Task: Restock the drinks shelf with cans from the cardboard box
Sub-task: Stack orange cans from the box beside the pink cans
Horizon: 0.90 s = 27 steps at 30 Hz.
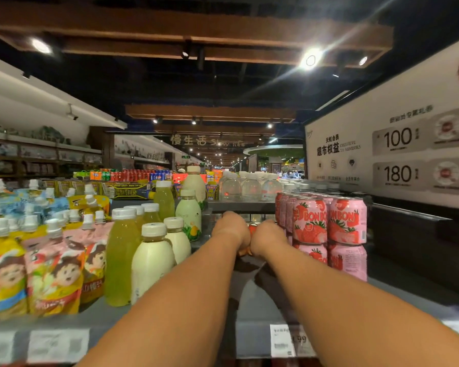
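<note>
1. Shelf [263,308]: grey deck running across the lower half of the frame, w/ price tags [289,340] on its front lip at bottom. Both forearms reach over it toward a gap in the middle, prob. the slot being filled.
2. Pouch drinks [45,260]: lower left, packed rows, spouts up, faces turned to the aisle so labels read.
3. Pink cans [326,223]: right of centre, stacked 2 high in tight rows, strawberry print facing out. The stack stands just beside the hands, so the new cans likely extend this block leftward.
4. Juice bottles [146,250]: left of centre, green and pale, upright, caps up, bordering the gap on its other side.
5. Left hand [232,229]: centre frame, seen from the back, fingers curled down over sth; looks like it's gripping a can, mostly hidden.
6. Right hand [269,235]: touching the left one, close against the pink stack, also curled around sth below it. Exactly what it grips: cannot tell for sure, prob. the same kind of can.
7. Red-topped can [252,227]: only a sliver shows betw. the 2 hands, deep in the gap.
8. Cardboard box: not in view.
</note>
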Available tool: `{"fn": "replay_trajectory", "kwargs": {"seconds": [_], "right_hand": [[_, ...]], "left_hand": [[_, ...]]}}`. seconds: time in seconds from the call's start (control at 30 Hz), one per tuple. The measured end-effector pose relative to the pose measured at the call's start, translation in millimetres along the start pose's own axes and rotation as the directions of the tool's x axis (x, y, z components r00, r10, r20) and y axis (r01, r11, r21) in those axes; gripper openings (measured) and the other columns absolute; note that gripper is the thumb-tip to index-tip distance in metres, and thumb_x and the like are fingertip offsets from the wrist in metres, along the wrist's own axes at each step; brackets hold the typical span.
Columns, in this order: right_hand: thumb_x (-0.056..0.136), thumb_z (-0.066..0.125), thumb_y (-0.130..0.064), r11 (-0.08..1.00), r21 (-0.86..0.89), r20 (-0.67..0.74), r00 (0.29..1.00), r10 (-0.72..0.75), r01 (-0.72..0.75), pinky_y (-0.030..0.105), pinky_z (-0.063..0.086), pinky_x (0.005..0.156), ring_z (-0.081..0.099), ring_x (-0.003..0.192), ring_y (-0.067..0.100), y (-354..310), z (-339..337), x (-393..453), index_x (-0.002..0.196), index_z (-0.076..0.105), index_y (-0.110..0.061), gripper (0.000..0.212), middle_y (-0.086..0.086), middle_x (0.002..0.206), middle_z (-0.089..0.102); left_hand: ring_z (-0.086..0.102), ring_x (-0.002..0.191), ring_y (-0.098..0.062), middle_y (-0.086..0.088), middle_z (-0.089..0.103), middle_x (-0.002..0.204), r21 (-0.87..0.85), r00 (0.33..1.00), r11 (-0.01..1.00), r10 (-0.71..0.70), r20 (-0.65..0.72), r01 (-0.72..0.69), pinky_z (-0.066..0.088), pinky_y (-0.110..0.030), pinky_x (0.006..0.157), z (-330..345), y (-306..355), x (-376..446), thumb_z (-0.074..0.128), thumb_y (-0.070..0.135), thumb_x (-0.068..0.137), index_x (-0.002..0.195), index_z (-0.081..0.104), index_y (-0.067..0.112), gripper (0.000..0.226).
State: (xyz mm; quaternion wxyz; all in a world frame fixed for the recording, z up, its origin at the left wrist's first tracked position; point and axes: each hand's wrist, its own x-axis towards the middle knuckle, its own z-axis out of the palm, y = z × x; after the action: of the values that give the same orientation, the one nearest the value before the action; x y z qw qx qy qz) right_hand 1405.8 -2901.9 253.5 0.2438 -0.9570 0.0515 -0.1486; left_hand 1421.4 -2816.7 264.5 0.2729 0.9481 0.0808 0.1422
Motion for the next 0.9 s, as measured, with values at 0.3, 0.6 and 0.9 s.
{"fn": "replay_trajectory", "kwargs": {"seconds": [0.3, 0.6, 0.9], "right_hand": [[0.088, 0.06, -0.021, 0.944, 0.189, -0.162, 0.957, -0.241, 0.27, 0.038, 0.049, 0.088, 0.058, 0.111, 0.035, 41, -39, -145, 0.126, 0.047, -0.005, 0.043, 0.017, 0.123, 0.057], [0.082, 0.067, -0.032, 0.911, 0.32, 0.033, 0.958, -0.283, 0.258, 0.042, 0.047, 0.094, 0.053, 0.116, 0.037, 110, 11, -301, 0.128, 0.047, -0.008, 0.056, 0.015, 0.127, 0.054], [0.083, 0.067, -0.038, 0.924, 0.276, 0.253, 0.908, -0.334, 0.263, 0.04, 0.044, 0.092, 0.052, 0.115, 0.037, 140, 105, -441, 0.126, 0.048, -0.006, 0.056, 0.017, 0.124, 0.055]], "left_hand": [[0.061, 0.118, -0.034, -0.013, 0.063, 0.127, -0.104, 0.971, 0.986, 0.108, -0.213, -0.132, 0.049, -0.038, 0.095, -18, -30, -167, 0.066, 0.035, 0.088, 0.125, 0.057, 0.009, 0.046], [0.055, 0.124, -0.036, -0.015, 0.059, 0.13, -0.083, 0.982, 0.991, -0.117, -0.148, 0.106, 0.047, -0.04, 0.101, 20, -104, -350, 0.066, 0.035, 0.085, 0.131, 0.054, 0.011, 0.053], [0.059, 0.121, -0.035, -0.011, 0.06, 0.131, -0.148, 0.829, 0.833, -0.549, -0.108, 0.533, 0.049, -0.042, 0.101, 64, -271, -515, 0.063, 0.032, 0.091, 0.137, 0.051, 0.01, 0.052]]}}
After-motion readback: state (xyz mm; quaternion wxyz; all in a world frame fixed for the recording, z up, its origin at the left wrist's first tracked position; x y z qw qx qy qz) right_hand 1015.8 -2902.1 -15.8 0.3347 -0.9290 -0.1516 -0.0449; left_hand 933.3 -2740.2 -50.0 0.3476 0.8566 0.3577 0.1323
